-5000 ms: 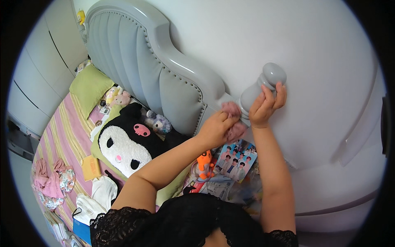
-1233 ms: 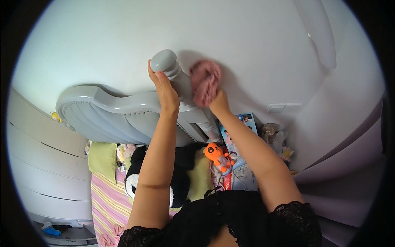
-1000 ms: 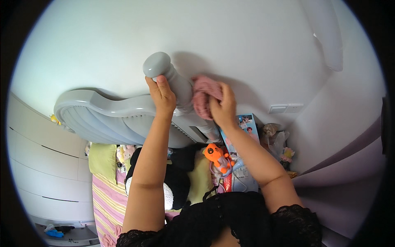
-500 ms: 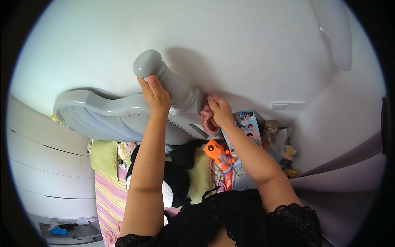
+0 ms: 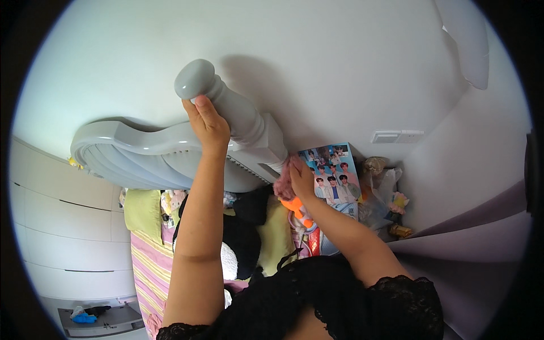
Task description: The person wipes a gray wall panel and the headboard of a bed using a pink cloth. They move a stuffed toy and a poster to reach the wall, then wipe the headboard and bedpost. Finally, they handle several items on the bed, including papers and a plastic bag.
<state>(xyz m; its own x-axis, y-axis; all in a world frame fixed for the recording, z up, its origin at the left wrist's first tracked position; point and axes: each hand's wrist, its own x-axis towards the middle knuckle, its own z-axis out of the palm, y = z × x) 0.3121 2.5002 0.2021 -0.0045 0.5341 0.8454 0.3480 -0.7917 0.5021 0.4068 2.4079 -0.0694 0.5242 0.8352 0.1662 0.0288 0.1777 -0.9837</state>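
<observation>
You're in a bedroom at home. Your left hand (image 5: 208,126) grips the round post (image 5: 226,105) of a grey padded headboard (image 5: 147,156), and below that hand lies a bed (image 5: 148,260) with a pink striped sheet, a green pillow (image 5: 143,212) and a black-and-white plush toy (image 5: 241,241). Just right of your right hand (image 5: 300,178) a poster (image 5: 334,173) of a group leans on the white wall (image 5: 317,62), with trinkets (image 5: 391,204) beside it. Far left of your left hand stand white drawers (image 5: 62,226).

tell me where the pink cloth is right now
In the head view the pink cloth sits just right of centre, bunched under the right hand against the base of the grey bedpost, beside the photo poster.
</observation>
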